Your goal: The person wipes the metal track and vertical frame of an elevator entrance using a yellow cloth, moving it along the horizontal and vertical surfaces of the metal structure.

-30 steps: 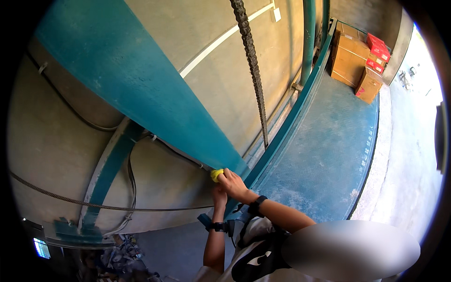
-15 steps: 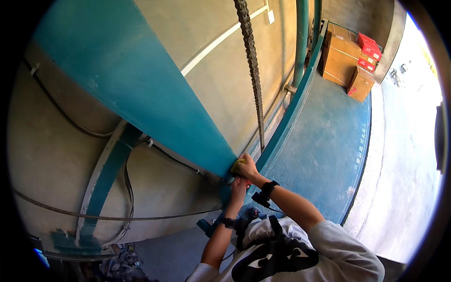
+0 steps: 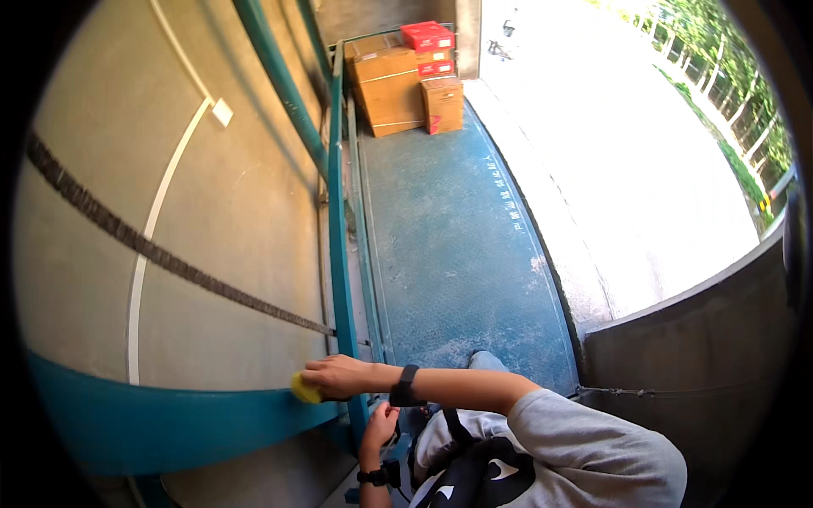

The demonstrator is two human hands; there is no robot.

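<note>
Presumably for firm contact, the right hand grips a yellow wad at the upper edge of the teal beam, while the left hand curls nearby, its hold unclear.

The site is an industrial loading area, apparently a freight-lift bay. Indicators: a blue floor platform, a teal steel beam, a teal post, a heavy chain across a bare wall, stacked cartons and adjoining sunlit ground.
</note>
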